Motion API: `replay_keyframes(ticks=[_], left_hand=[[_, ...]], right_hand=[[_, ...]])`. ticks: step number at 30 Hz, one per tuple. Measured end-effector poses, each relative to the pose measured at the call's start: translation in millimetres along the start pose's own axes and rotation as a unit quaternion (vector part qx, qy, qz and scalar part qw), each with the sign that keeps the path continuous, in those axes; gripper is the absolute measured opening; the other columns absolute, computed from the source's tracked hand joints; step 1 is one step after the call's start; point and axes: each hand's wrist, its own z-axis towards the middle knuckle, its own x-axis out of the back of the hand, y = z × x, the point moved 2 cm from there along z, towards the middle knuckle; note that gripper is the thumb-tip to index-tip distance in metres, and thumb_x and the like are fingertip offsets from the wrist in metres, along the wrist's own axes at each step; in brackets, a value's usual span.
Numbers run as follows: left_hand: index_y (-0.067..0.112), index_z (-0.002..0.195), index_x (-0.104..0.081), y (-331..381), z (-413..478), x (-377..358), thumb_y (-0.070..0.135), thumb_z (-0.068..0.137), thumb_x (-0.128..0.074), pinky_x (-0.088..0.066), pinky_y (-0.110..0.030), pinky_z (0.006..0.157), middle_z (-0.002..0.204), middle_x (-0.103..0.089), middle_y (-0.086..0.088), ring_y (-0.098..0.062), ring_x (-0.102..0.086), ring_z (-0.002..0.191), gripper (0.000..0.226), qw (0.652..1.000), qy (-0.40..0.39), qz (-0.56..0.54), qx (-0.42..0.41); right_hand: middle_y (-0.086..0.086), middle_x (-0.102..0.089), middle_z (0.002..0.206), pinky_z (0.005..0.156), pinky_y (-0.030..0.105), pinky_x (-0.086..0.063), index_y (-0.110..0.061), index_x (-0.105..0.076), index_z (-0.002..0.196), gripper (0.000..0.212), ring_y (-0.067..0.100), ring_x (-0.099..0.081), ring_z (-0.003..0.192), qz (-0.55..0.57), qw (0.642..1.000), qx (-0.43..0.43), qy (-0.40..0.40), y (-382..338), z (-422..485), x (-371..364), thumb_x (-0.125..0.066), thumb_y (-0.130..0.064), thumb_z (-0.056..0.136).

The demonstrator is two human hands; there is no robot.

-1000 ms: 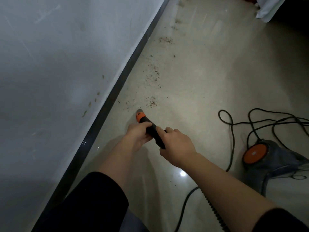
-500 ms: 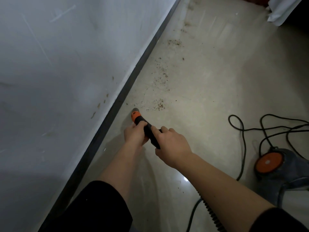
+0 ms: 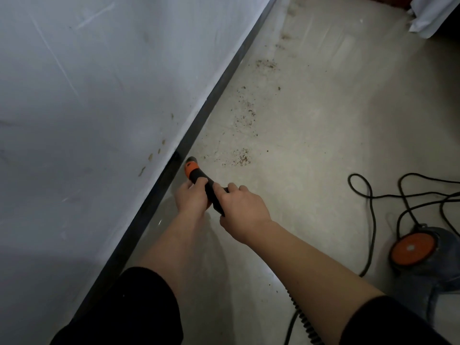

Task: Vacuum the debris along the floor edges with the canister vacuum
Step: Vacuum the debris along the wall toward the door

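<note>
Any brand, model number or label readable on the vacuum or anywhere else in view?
No readable text anywhere.
Canister vacuum: orange disc with a pale spot at its centre, too blurred to tell whether it is a logo.
Nozzle: orange band, no lettering.
Wall: scuffs and stains only.

No writing, brand, number or sign can be read here. The only candidate is a small pale mark at the middle of the orange disc (image 3: 413, 248) on the side of the canister vacuum (image 3: 440, 267), and it is too blurred to tell whether it is lettering or a logo.
</note>
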Motion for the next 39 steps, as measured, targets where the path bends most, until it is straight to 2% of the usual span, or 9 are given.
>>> replay_keyframes(ticks=[9,16,23,25,27,30,37,39], left_hand=[[0.022,0.08,-0.061,2.8,2.0,1.1,0.013,0.094,-0.058,-0.054,-0.045,0.093,0.101,-0.068,-0.013,-0.026,-0.066,0.096,0.017,1.0,-0.009,0.006,-0.004],[0.019,0.077,-0.061,1.8,-3.1,-11.6,0.014,0.095,-0.057,-0.054,-0.045,0.095,0.091,-0.067,-0.011,-0.031,-0.066,0.102,0.019,0.999,-0.039,0.02,-0.009],[0.015,0.085,-0.062,-1.0,-7.9,-22.7,0.012,0.095,-0.058,-0.055,-0.036,0.081,0.087,-0.065,-0.009,-0.023,-0.064,0.084,0.011,0.998,-0.058,0.016,-0.001],[0.015,0.09,-0.062,-2.0,-10.9,-25.9,0.012,0.095,-0.058,-0.055,-0.038,0.086,0.087,-0.065,-0.008,-0.024,-0.065,0.087,0.007,0.998,-0.068,0.014,0.003],[0.017,0.083,-0.062,-3.0,-13.1,-29.6,0.012,0.094,-0.059,-0.054,-0.043,0.092,0.087,-0.066,-0.009,-0.029,-0.067,0.095,0.012,0.997,-0.074,0.02,0.008],[0.021,0.078,-0.059,-4.2,-18.1,-36.1,0.012,0.094,-0.059,-0.054,-0.045,0.093,0.085,-0.065,-0.008,-0.031,-0.066,0.098,0.018,0.996,-0.082,0.024,0.013],[0.019,0.083,-0.058,-11.6,-21.3,-51.2,0.012,0.094,-0.059,-0.053,-0.045,0.095,0.084,-0.064,-0.006,-0.029,-0.066,0.098,0.013,0.995,-0.096,0.024,0.028],[0.02,0.079,-0.058,-14.5,-20.9,-55.7,0.013,0.093,-0.06,-0.053,-0.046,0.095,0.085,-0.065,-0.006,-0.03,-0.066,0.099,0.016,0.994,-0.1,0.025,0.027]], right_hand=[[0.014,-0.049,0.122,0.066,0.033,-0.034,-0.016,-0.016,0.152,0.076,0.029,-0.051,0.106,-0.005,1.0,0.001,0.008,-2.2,4.1,-2.2,-0.058,-0.012,0.09],[0.016,-0.05,0.122,0.067,0.033,-0.035,-0.013,-0.016,0.152,0.074,0.03,-0.051,0.107,-0.015,1.0,-0.019,0.004,8.6,-1.6,2.0,-0.057,-0.012,0.091],[0.018,-0.049,0.124,0.068,0.033,-0.034,-0.011,-0.012,0.153,0.074,0.03,-0.051,0.108,-0.037,0.999,-0.029,-0.004,15.9,-9.8,5.1,-0.056,-0.014,0.092],[0.018,-0.05,0.123,0.068,0.033,-0.034,-0.011,-0.013,0.153,0.073,0.03,-0.051,0.108,-0.041,0.999,-0.034,-0.006,19.0,-13.3,7.0,-0.055,-0.013,0.093],[0.018,-0.05,0.123,0.068,0.032,-0.034,-0.01,-0.013,0.152,0.072,0.03,-0.051,0.108,-0.043,0.998,-0.038,-0.011,22.3,-17.0,8.7,-0.054,-0.013,0.093],[0.018,-0.049,0.125,0.068,0.033,-0.034,-0.01,-0.012,0.152,0.071,0.03,-0.051,0.109,-0.047,0.998,-0.047,-0.017,27.6,-22.0,11.1,-0.053,-0.014,0.094],[0.018,-0.05,0.124,0.068,0.033,-0.035,-0.009,-0.01,0.153,0.072,0.03,-0.051,0.108,-0.065,0.995,-0.065,-0.025,38.6,-30.0,11.6,-0.052,-0.015,0.094],[0.018,-0.05,0.123,0.068,0.032,-0.036,-0.01,-0.01,0.153,0.072,0.029,-0.051,0.106,-0.07,0.995,-0.07,-0.027,42.0,-31.6,10.7,-0.052,-0.015,0.094]])
